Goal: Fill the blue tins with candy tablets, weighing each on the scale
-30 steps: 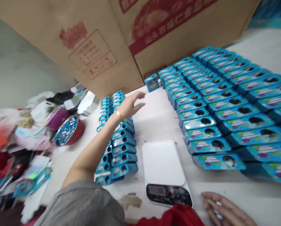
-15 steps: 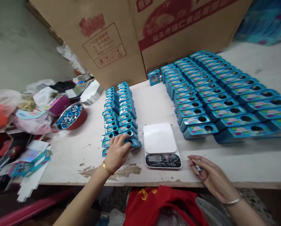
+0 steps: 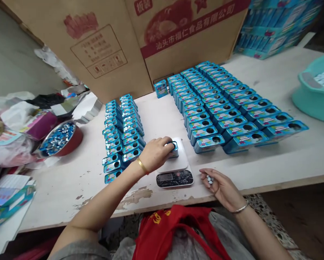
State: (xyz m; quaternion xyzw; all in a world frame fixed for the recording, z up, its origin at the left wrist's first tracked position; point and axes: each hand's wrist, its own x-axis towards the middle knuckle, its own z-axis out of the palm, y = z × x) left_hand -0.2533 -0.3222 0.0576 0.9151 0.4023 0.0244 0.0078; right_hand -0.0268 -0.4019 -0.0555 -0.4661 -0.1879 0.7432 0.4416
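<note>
My left hand [image 3: 155,154] grips a blue tin [image 3: 174,149] with a dark round opening, on the white plate of the kitchen scale [image 3: 174,178]. My right hand [image 3: 221,188], palm turned up and fingers curled, holds a few small pale candies [image 3: 210,180] to the right of the scale. Two rows of blue tins [image 3: 131,137] stand left of the scale, several with pale candies on their tops. A larger block of open-topped blue tins [image 3: 218,97] stands to the right.
Large cardboard boxes [image 3: 107,47] stand behind. A red bowl [image 3: 76,139] of blue and silver pieces is at the left, beside bags. A turquoise basin [image 3: 314,97] with white candies is at the right. A single tin [image 3: 161,89] stands by the boxes.
My left hand has moved from the left rows onto the scale with a tin. The view has shifted right, bringing the basin into sight. My right hand still holds candies.
</note>
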